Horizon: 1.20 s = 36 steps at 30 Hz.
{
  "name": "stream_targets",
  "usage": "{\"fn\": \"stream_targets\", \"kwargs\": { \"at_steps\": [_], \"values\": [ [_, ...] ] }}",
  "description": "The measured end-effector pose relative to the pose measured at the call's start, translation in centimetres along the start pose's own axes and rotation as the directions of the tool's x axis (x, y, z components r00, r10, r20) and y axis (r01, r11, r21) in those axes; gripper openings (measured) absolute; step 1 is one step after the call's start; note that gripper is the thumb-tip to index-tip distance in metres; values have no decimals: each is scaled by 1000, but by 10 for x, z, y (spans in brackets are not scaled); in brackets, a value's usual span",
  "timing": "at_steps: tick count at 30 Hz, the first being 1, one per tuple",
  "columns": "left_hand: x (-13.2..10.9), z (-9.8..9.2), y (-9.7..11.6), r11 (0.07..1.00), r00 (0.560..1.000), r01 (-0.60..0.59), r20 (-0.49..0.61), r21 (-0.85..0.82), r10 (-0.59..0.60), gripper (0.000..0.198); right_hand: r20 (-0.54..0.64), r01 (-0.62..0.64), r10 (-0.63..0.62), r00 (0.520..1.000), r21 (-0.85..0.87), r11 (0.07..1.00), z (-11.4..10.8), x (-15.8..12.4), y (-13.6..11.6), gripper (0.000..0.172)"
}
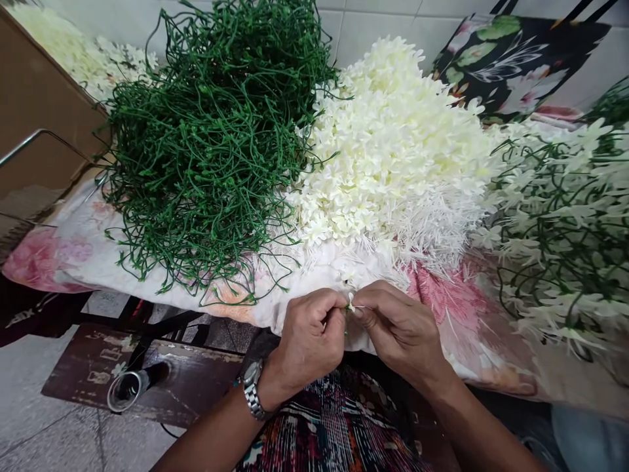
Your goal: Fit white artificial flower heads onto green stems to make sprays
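Observation:
My left hand [314,328], with a metal watch on its wrist, is closed in a pinch on a green plastic stem [348,308], most of it hidden by the fingers. Thumb and forefinger of my right hand [403,324] pinch a small white flower piece [350,300] against the stem's tip. The fingertips of both hands nearly meet at the near edge of the cloth-covered table. Beyond them lie a heap of green plastic stems [211,144], a mound of cream artificial petals [393,131] and thin white spiky pieces [437,226].
White flowers on green stems [565,229] are piled at the right. A cardboard box [49,98] stands at the left, and a dark floral bag [521,65] leans against the tiled wall. Below the table, a glass [125,391] lies on a brown bench [196,373].

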<state>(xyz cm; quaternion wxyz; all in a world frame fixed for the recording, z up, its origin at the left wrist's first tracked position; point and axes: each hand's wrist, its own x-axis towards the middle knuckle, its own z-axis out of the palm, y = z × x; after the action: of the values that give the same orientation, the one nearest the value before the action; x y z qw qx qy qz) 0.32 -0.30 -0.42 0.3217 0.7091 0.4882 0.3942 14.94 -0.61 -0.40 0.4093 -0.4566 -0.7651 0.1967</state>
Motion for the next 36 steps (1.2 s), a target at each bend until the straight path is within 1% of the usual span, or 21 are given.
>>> {"fn": "stream_targets", "kwargs": {
  "at_steps": [2, 4, 9, 12, 17, 22, 28, 36],
  "values": [
    [1, 0, 0, 1000, 1000, -6, 4, 8, 6, 19, 0, 7, -7, 1000, -14, 1000, 1, 0, 0, 15],
    [2, -1, 0, 1000, 1000, 14, 17, -21, -14, 18, 5, 7, -7, 1000, -6, 1000, 1, 1, -1, 15],
    [3, -5, 0, 964, 987, 153, 77, -215, -140, 15, -24, 26, -26, 999, 2, 1000, -1, -1, -2, 8],
    [2, -7, -2, 938, 978, 198, 114, -283, -172, 13, -24, 15, -15, 1000, -13, 1000, -5, -3, -3, 12],
    [-2, -5, -3, 922, 969, 243, 127, -301, -214, 13, -20, 24, -24, 1000, 5, 1000, -11, -5, -5, 18],
    [-1, -5, -1, 924, 972, 229, 118, -305, -202, 12, -47, 43, -42, 998, 22, 999, -13, -4, -6, 14],
    [-1, -5, 0, 947, 980, 192, 102, -256, -171, 14, -28, 126, -128, 991, -43, 991, -11, -3, -4, 15],
    [2, -2, 1, 973, 993, 115, 58, -198, -106, 17, -39, 108, -111, 993, -55, 993, 0, -3, -1, 13]
  ]
}}
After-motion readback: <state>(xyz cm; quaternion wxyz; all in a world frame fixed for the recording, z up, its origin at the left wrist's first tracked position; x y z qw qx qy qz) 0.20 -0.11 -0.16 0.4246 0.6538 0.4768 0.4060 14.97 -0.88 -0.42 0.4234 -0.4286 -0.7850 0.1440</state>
